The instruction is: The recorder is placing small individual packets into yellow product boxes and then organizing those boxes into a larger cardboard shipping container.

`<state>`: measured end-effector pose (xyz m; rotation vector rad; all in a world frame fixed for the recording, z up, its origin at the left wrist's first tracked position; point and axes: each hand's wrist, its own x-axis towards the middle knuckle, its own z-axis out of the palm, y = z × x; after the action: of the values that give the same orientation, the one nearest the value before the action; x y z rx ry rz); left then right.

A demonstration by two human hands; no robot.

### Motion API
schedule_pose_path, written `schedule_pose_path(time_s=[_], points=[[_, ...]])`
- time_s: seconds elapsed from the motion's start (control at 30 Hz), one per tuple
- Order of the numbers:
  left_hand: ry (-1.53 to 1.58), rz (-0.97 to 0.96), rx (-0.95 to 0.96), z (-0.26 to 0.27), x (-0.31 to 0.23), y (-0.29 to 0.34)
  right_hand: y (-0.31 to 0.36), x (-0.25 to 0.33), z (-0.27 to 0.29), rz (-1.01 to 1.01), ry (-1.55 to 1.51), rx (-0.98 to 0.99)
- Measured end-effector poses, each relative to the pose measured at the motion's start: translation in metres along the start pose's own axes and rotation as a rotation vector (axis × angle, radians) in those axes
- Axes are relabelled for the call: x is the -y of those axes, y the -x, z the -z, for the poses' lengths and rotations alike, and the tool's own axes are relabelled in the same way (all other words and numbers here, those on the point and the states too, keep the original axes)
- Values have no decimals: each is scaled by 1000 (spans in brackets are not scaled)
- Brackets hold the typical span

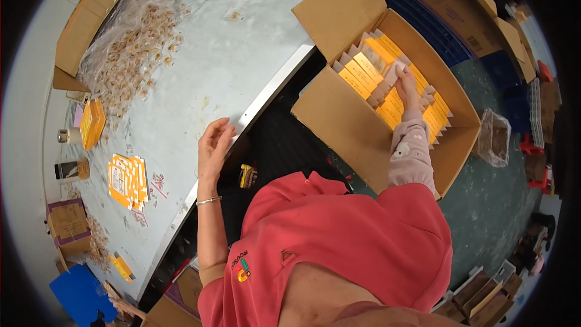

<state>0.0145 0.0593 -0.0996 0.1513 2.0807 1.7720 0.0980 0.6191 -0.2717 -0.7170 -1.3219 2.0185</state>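
Note:
My left hand (215, 148) hovers at the table's near edge, its fingers loosely curled and a little apart, with nothing in them. A bracelet circles that wrist. To the right, my right hand (407, 86) reaches down into a large open cardboard box (345, 127). Its fingers are closed on the pale top of a small yellow carton (380, 54), one of several packed upright in rows. More yellow cartons (357, 77) with pale flaps stand beside it in the box. My fingers hide part of the held carton.
On the grey table (242, 42) lies a pile of small clear packets (130, 54) by a tipped cardboard box (91, 18). Flat yellow-and-white cartons (128, 181), a jar (69, 136) and a blue bin (83, 293) are at left. A clear plastic bag (493, 138) sits right of the large box.

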Motion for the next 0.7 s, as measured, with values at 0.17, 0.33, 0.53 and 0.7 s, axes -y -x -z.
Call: schedule_pose_path(time_s=[0.17, 0.33, 0.53, 0.7], points=[[66, 93, -209, 36, 16, 28, -5, 19, -12, -306, 406, 334], [-92, 99, -266, 44, 17, 36, -48, 23, -51, -244, 709, 234], [-226, -216, -381, 69, 27, 31, -98, -28, 6, 6, 916, 656], [-585, -199, -1318, 233, 71, 95, -69, -24, -58, -257, 1081, 643]])
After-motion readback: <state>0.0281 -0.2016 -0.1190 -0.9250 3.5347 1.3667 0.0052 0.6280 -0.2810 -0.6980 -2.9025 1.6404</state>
